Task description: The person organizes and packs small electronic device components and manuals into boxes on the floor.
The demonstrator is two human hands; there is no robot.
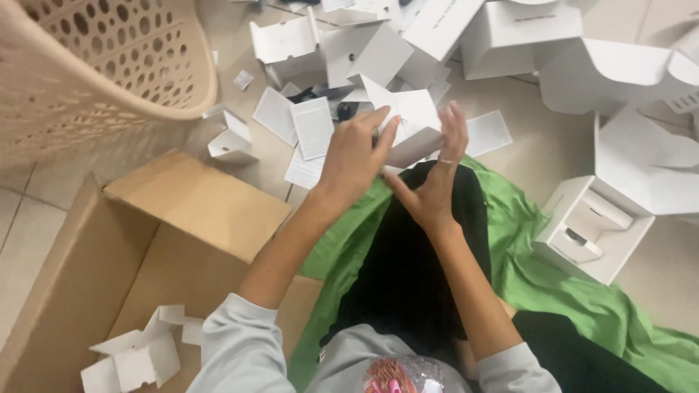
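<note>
Nearest: open brown cardboard carton (145,240) at lower left w/ a few folded white boxes (135,356) in it; green cloth (568,291) under the person's legs. Above the lap, both hands work one small white card box (411,124). Left hand (353,160) grips its near-left edge, fingers curled over the flap; right hand (437,182) is spread flat against its right side, pressing, not clamped. Box looks v. light, thin card, stiff only along creases, prob. crushes easily, so best held at folded edges/corners, not mid-panel. Right of the knees, an open white box w/ insert (593,229). Farther out: loose paper leaflets (313,127), a heap of more white boxes (510,36), beige perforated basket (95,65) top left.
</note>
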